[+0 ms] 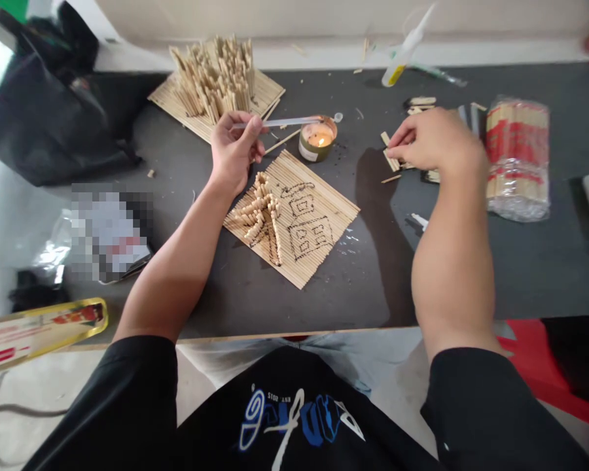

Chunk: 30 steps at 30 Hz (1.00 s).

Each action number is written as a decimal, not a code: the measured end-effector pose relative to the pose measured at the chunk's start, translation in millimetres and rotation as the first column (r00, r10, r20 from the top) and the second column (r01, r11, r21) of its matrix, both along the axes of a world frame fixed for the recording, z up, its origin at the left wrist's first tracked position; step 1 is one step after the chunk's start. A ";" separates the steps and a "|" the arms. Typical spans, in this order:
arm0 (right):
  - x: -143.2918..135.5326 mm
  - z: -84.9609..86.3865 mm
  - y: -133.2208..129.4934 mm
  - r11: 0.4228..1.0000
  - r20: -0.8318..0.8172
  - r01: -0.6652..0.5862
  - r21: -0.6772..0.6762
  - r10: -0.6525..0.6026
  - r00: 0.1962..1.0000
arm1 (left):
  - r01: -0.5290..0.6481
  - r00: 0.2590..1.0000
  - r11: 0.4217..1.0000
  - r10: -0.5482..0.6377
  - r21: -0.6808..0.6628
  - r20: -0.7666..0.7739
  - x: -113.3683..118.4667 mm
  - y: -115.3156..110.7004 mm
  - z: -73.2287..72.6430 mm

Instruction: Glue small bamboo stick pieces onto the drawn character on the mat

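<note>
My left hand [235, 147] is closed around a translucent glue stick [289, 122], whose browned tip lies over a lit candle in a tin [317, 139]. Below it is a square mat of wooden sticks [319, 196] with dark characters drawn on it. Short stick pieces [261, 212] stand upright along the strokes of the left character. At the right, my right hand [422, 140] pinches at a pile of short wooden sticks [391, 161]; its fingertips touch them and partly hide what they grip.
A second stick mat with dense upright sticks [220, 78] stands at the back left. A glue bottle [402, 59] is at the back, a wrapped stick bundle [517, 157] at the right. A black bag [53, 111] and a partly blurred phone-like object [115, 232] lie left.
</note>
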State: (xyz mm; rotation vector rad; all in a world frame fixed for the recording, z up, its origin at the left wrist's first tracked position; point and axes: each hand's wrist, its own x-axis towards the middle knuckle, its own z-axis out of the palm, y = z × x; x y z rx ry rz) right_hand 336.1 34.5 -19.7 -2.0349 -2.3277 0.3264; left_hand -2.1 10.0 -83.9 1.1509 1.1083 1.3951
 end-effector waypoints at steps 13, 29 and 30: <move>6.9 -6.9 -3.9 0.983 -0.035 0.165 -0.084 -0.169 0.985 | -0.020 0.994 0.999 0.016 -0.034 -0.106 -3.0 0.4 0.4; -17.3 -1.0 -18.3 0.993 -0.740 0.022 -0.114 -0.099 0.665 | -0.019 0.999 0.999 0.017 -0.032 -0.046 -3.7 -1.3 0.1; -18.2 -2.0 -18.0 0.994 -0.758 0.028 -0.108 -0.101 0.645 | -0.025 0.999 0.999 0.024 -0.039 -0.043 -3.8 -1.0 -0.2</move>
